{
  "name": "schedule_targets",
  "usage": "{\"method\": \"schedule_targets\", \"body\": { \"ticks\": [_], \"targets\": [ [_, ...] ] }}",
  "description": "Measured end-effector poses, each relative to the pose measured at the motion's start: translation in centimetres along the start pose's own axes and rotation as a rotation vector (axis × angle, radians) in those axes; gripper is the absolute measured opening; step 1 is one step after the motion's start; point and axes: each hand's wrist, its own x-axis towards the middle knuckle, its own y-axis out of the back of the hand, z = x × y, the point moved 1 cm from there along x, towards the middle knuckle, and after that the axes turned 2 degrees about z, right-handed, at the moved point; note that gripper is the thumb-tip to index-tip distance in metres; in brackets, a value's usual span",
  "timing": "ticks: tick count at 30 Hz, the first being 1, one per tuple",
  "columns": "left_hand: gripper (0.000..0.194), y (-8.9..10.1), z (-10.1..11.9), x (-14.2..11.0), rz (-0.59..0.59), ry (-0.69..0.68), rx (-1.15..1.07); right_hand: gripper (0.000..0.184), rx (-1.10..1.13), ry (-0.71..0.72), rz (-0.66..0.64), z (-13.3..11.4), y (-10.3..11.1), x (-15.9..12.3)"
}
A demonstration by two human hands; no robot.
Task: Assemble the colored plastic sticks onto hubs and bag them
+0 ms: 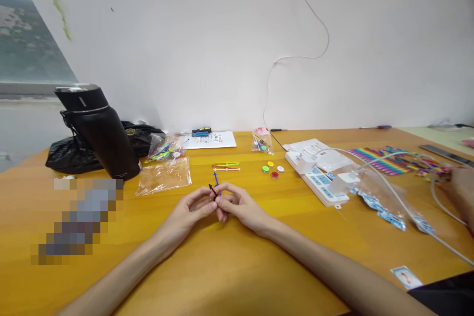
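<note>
At the middle of the table (244,256), the fingertips of my left hand (194,206) and my right hand (239,203) meet, closed in a pinch. Both hold a small black arrow pointer (212,190) whose tip sticks up between them; its lower end is hidden by fingers. A blue arrow pointer (216,179) shows just behind the fingertips, and I cannot tell whether it touches them. Beyond lie a green arrow pointer (230,164) and a white arrow pointer (226,169), with a reddish one between. Right of these are several small coloured discs, including a red disc (274,175).
A black bottle (98,133) and a clear plastic bag (165,176) stand at left. To the right are a white power strip (320,182) with cables and a rainbow-coloured sheet (381,159). Another person's hand (461,190) is at the far right.
</note>
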Motion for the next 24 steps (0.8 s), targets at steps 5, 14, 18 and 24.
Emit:
{"method": "schedule_targets", "body": {
  "ticks": [5,14,18,24],
  "targets": [
    [0.015,-0.3,0.2,-0.3,-0.054,-0.037,0.110,0.030,0.063,-0.001,-0.005,-0.2,0.0,-0.3],
    [0.020,-1.1,0.2,-1.1,-0.087,-0.078,0.312,0.034,0.085,-0.059,-0.114,0.6,-0.1,-0.5],
    [0.023,-1.4,0.4,-1.5,-0.068,-0.086,0.429,0.036,0.057,-0.067,-0.102,0.7,-0.1,-0.5],
    [0.024,-1.8,0.1,-2.1,-0.022,-0.086,0.507,0.038,0.020,-0.095,-0.088,0.4,0.1,-0.5]
  ]
}}
